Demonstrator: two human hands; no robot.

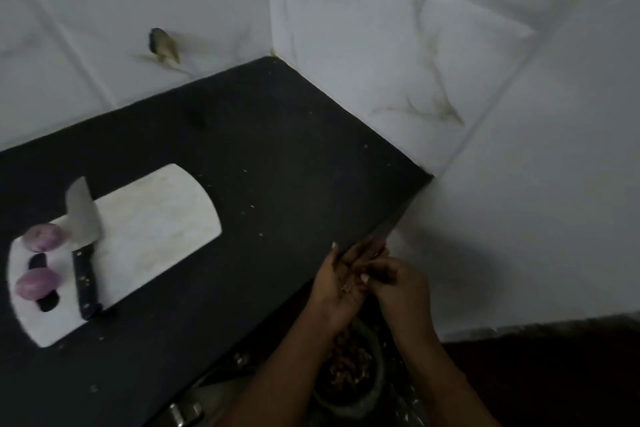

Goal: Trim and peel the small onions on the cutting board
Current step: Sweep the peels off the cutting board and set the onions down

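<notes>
- On the white cutting board (pixel 138 218), at its near left end, lie two small onions: the farther onion (pixel 44 237) is touching the blade of the knife (pixel 83 239), and the nearer onion (pixel 35 282) lies just beside the board's handle slot. Both look purple and smooth, so they seem already peeled.
- I judge that such onions are light and firm but slippery when bare; they roll easily, so it is better to pinch one across its middle.
- The knife lies along the board, its black handle towards the person.
- Beyond the edge of the dark counter (pixel 277 156), the left hand (pixel 341 284) is flat with the palm up and a few small scraps on it. The right hand (pixel 398 288) has curled fingers at this palm; what it pinches, I cannot tell.
- Below the hands stands a container with peels (pixel 349 371). Nothing stands between the hands and the board.
</notes>
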